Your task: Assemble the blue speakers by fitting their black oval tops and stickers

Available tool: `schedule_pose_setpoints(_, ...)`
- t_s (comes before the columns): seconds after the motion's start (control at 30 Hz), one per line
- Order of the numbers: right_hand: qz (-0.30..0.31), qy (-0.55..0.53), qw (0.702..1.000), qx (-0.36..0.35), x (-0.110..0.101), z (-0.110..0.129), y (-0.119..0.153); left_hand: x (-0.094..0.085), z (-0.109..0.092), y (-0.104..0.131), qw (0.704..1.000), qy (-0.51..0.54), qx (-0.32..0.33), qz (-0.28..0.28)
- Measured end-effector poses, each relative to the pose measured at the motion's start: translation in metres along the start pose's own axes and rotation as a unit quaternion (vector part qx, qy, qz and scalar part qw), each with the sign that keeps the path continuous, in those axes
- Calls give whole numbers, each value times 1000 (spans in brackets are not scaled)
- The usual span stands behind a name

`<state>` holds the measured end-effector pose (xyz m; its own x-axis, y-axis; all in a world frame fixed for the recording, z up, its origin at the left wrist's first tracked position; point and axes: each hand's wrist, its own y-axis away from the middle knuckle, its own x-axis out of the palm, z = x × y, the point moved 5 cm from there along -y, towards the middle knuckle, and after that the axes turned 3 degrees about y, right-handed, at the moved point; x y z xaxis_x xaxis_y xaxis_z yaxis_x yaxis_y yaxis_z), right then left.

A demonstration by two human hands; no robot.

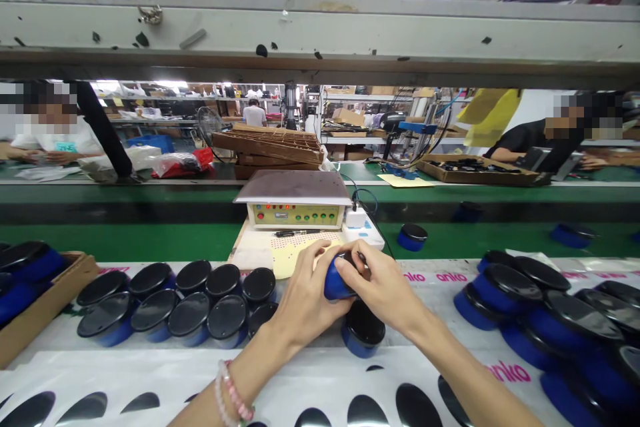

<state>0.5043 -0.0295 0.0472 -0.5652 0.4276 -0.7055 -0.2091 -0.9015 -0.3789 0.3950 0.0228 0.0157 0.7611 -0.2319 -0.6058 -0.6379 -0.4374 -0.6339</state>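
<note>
Between my two hands a blue round case (334,280) is held up, tilted on its side. My left hand (305,293) wraps around its left side, fingers closed. My right hand (383,277) grips the other side, thumb pressed on the case's face; its fingertips partly hide the case. Just below my hands, a blue case with a glossy black top (364,327) stands on the work surface. To the left, similar black-topped cases (190,313) are lined up in two rows. Across the front lies a white sheet (280,380) with black round pieces on it.
More cases (545,320) are stacked at the right, and a cardboard box (55,307) holds others at the left. Ahead stands a control box (295,200) with buttons. Behind the work surface, a green conveyor belt (190,233) carries single cases. Co-workers sit beyond it.
</note>
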Motion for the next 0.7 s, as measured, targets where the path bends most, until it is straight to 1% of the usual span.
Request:
schedule_pose_setpoints(0.07,24,23,999,6,-1,0,-1,0,-1,0,999,-30,-21,15)
schedule_pose_setpoints(0.13,42,52,997,24,-8,-5,-3,-1,2,-1,996,-57,-49,46)
schedule_pose_setpoints(0.2,46,95,992,62,-19,-18,-4,-2,10,-2,990,-74,-81,90)
schedule_pose_setpoints(0.3,70,156,977,127,-31,-50,-4,-8,25,-1,974,-93,-123,165)
schedule_pose_setpoints(0.4,124,171,965,155,-26,-76,-2,-19,36,2,954,-127,-158,219)
schedule_pose_setpoints(0.47,155,166,961,160,-17,-86,0,-26,38,4,943,-157,-175,236)
schedule_pose_setpoints(0.53,174,162,958,162,-7,-88,0,-30,35,5,935,-183,-188,237)
schedule_pose_setpoints(0.6,175,166,957,160,0,-86,-2,-26,25,5,934,-195,-187,233)
schedule_pose_setpoints(0.63,169,171,958,156,2,-84,-4,-20,17,6,936,-191,-178,235)
schedule_pose_setpoints(0.7,152,180,961,147,5,-79,-7,-3,1,8,943,-156,-150,252)
